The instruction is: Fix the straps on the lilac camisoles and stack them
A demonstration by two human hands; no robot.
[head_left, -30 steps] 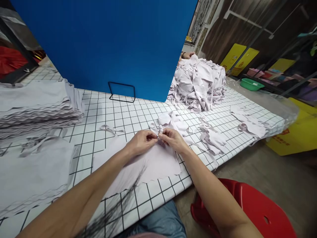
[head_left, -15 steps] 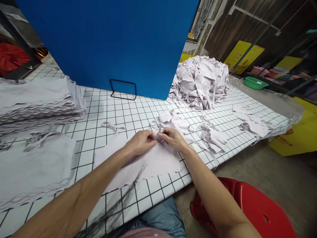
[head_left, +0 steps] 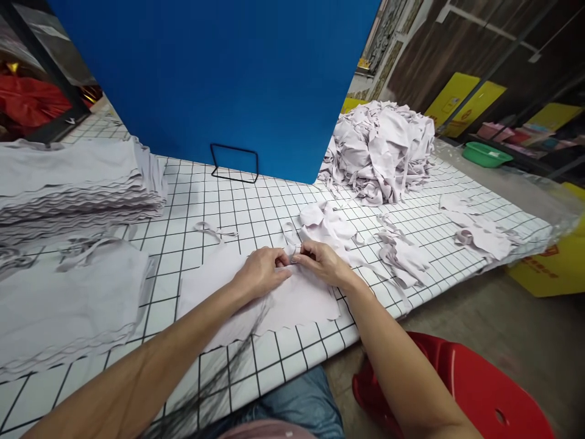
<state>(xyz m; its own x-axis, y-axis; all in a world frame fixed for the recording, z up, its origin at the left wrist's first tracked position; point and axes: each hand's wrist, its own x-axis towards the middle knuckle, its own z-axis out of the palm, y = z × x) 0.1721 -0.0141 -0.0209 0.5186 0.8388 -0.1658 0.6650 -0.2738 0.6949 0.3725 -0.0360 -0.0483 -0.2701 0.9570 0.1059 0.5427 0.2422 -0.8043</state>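
Note:
A pale lilac garment (head_left: 292, 308) with thin straps, much like a camisole, lies flat on the checked cloth before me. At its upper edge, my left hand (head_left: 264, 271) is closed in a pinch on the fabric. My right hand (head_left: 322, 262), close beside it, pinches the base of a strap (head_left: 289, 235) between thumb and forefinger. The fingertips nearly meet, and they hide the exact spot they grip. Another strap (head_left: 214, 230) loops loose on the cloth at the garment's upper left. Just beyond my right hand lies a crumpled pale piece (head_left: 324, 222).
Stacked pale garments (head_left: 77, 183) stand at left, with more flat ones (head_left: 68, 299) nearer me. A blue board (head_left: 219, 79) with a wire stand (head_left: 235, 177) blocks the back. Right are a heaped pile (head_left: 381, 149), loose pieces (head_left: 402, 256) and a red stool (head_left: 484, 384).
The view has shifted slightly, so things sit a little further right. Both hands stay at the strap end, and my right fingers have lowered toward the fabric edge.

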